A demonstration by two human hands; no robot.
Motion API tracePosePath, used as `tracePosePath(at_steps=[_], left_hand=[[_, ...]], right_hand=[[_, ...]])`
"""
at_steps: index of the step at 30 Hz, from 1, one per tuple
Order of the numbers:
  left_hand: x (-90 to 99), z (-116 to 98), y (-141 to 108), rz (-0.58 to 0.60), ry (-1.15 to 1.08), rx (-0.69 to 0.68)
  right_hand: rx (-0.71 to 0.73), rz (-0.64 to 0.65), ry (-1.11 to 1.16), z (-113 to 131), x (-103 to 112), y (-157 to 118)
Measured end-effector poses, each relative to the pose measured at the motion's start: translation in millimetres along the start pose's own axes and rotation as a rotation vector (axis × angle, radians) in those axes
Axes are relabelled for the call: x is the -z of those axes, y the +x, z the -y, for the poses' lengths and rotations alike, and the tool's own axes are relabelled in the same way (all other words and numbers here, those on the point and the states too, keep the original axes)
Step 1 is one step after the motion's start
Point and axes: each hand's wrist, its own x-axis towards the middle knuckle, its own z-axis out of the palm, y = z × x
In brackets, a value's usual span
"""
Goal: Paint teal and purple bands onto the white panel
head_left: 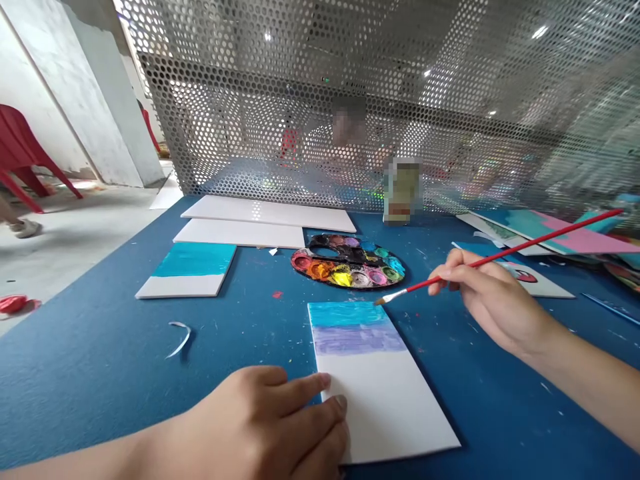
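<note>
Blue table [90,373], wide and flecked with dried paint, below a perforated metal screen [320,87]; beyond the screen, the blurred shape of a person [350,153], and off to the left, a red plastic chair [25,150] on a concrete floor [75,227]. On the table, toward the screen, two bare white boards [267,213] lying flat, and nearer, a third board [187,270] with a teal band across its far half. Along the right side, a heap of painted boards [560,230]. Round paint palette [347,261], its wells full of many colours, just beyond the front board [385,400]. That board flat on the table directly ahead of the person, banded teal and lilac at the far end, white across the rest. Left hand [260,420] over the board's near left edge, fingers slightly apart and resting on it, no grip. Right hand [493,300] raised above the table, fingers and thumb closed together around the handle of a red paintbrush [500,259], bristles [383,301] just beside the board's far right corner. Small curl of white paper [181,337] on the table, left of the board.
</note>
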Motion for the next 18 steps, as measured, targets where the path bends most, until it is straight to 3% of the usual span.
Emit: tracePosePath(at_steps=[9,18], left_hand=[[2.3,1.4,-1.7,0.049,-0.01,0.002],[-5.2,-6.0,-4.9,0.009,0.083,0.076]], right_hand=[[0.01,0.26,0.108,20.4,-56.4,-17.9],[0.035,0.26,0.059,12.6,-52.6,-18.2]])
